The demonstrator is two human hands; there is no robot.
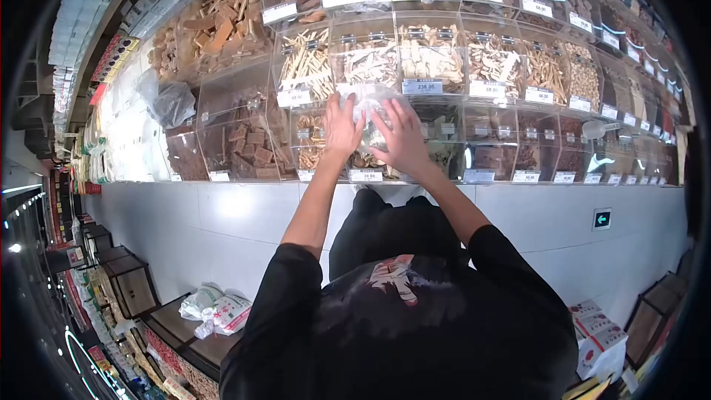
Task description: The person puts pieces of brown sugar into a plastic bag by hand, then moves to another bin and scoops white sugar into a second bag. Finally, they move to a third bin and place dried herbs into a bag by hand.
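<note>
Both my hands are on a clear plastic bag [368, 107] in front of the middle row of clear bins. My left hand [343, 126] lies at the bag's left side, fingers apart and pointing away from me. On the right side, my right hand [400, 133] has its fingers spread, with the thumb toward the bag. Beyond them is a bin of pale sliced pieces [370, 63]. A bin of cream-coloured pieces [431, 55] with a price label stands to its right. What the bag holds cannot be made out.
Bins of brown blocks [255, 141] and pale sticks [305, 59] stand on the left, beside a crumpled plastic bag [169, 104]. A clear scoop [598, 129] rests on the right-hand bins. Filled bags [222, 314] lie on a low shelf behind.
</note>
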